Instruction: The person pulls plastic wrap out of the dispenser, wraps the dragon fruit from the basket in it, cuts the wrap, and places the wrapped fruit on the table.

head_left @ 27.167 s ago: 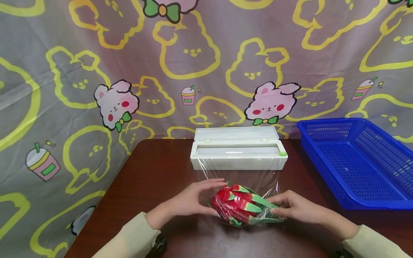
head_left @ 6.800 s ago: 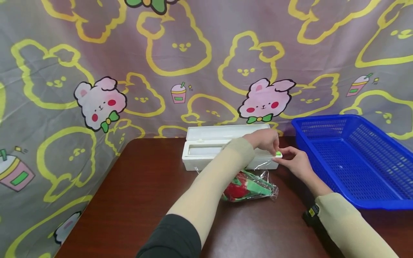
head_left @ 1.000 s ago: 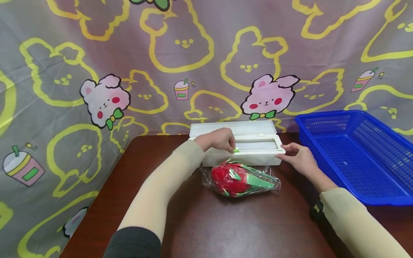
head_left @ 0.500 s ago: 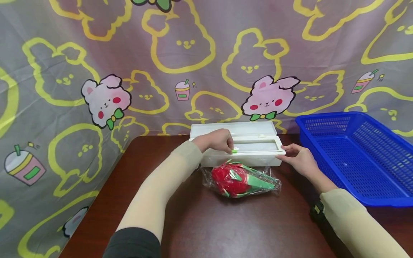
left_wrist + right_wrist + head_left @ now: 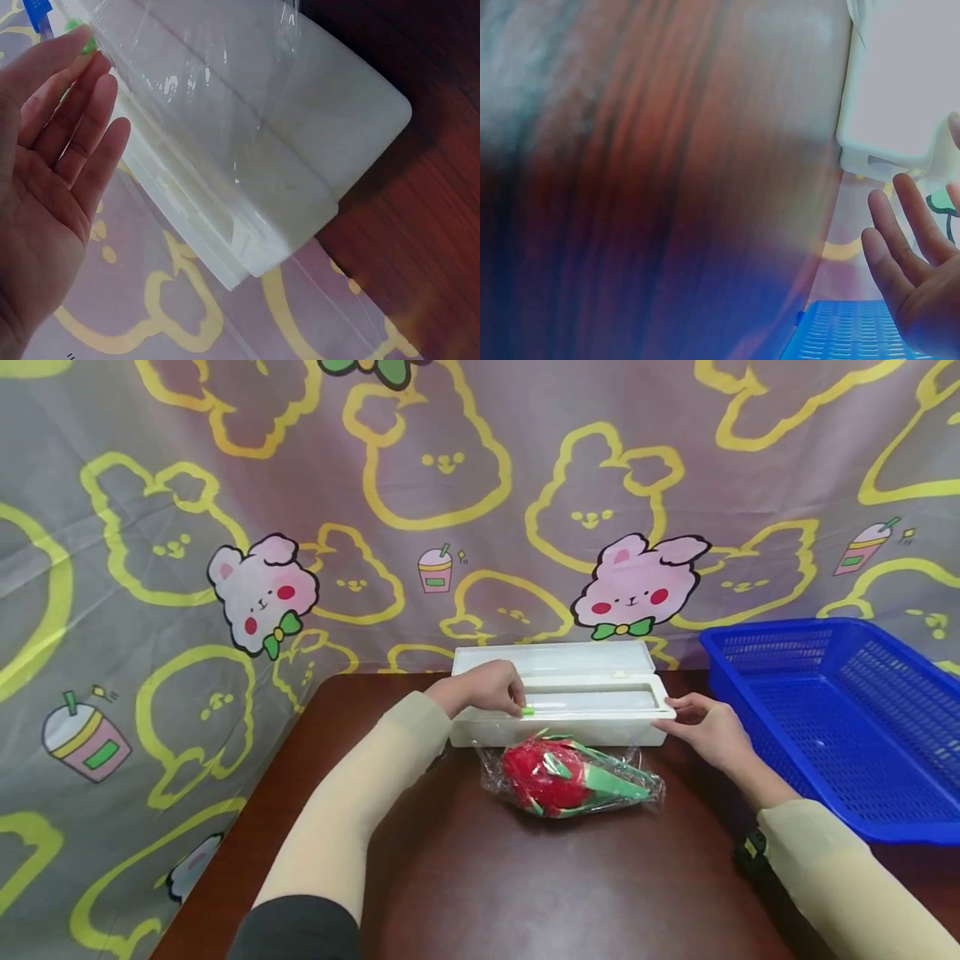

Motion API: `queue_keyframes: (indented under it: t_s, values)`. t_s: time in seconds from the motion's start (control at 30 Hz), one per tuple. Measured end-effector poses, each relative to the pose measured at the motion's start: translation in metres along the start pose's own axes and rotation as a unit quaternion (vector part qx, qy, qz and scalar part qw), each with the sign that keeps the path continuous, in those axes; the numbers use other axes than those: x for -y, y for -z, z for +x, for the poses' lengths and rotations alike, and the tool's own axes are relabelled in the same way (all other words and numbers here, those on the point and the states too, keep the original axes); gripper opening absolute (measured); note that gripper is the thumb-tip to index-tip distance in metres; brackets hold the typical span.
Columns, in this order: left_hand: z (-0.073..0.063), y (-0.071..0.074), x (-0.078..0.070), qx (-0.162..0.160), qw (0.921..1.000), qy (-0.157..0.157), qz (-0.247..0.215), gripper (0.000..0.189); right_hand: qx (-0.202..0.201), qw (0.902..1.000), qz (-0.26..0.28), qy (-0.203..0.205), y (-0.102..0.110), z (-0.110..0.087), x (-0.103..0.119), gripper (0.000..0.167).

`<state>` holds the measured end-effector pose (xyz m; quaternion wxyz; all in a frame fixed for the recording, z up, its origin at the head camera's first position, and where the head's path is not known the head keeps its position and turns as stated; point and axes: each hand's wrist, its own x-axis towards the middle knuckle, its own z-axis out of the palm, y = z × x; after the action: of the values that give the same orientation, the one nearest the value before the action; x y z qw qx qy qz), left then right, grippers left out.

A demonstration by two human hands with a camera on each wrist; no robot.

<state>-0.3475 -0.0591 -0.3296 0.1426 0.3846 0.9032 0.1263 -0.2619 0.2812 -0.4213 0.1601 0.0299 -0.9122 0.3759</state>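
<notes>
A white cling film dispenser box (image 5: 558, 732) lies on the table with its lid raised at the back. My left hand (image 5: 489, 685) pinches the small green slide cutter (image 5: 528, 711) on its front edge, left of the middle. Thumb and fingertips meet at the cutter in the left wrist view, where film lies over the box. My right hand (image 5: 708, 727) holds the box's right end between thumb and fingers; the other fingers are spread in the right wrist view. In front of the box lies a red and green dragon fruit (image 5: 547, 777), wrapped in clear film (image 5: 656, 789).
To the right stands a blue plastic basket (image 5: 810, 760) with perforated walls. The dark wooden table (image 5: 555, 893) reaches back to a patterned curtain (image 5: 517, 460), which also closes off the left side.
Earlier both hands held the dragon fruit in film drawn from the box. Later the left hand was at the box's right end; it has since slid the cutter left. The right hand stays put.
</notes>
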Motion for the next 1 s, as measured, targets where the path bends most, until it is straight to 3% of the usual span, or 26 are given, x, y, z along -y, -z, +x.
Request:
queue_keyframes:
  t_s: [0.53, 1.0]
  values:
    - [-0.018, -0.002, 0.023, -0.019, 0.9998, 0.010, 0.004, 0.008, -0.006, 1.0000, 0.003, -0.001, 0.000, 0.000, -0.005, 0.044]
    - [-0.030, -0.001, 0.033, -0.026, 0.9993, 0.021, 0.016, 0.007, -0.005, 1.0000, 0.001, 0.003, 0.001, 0.000, -0.002, 0.044]
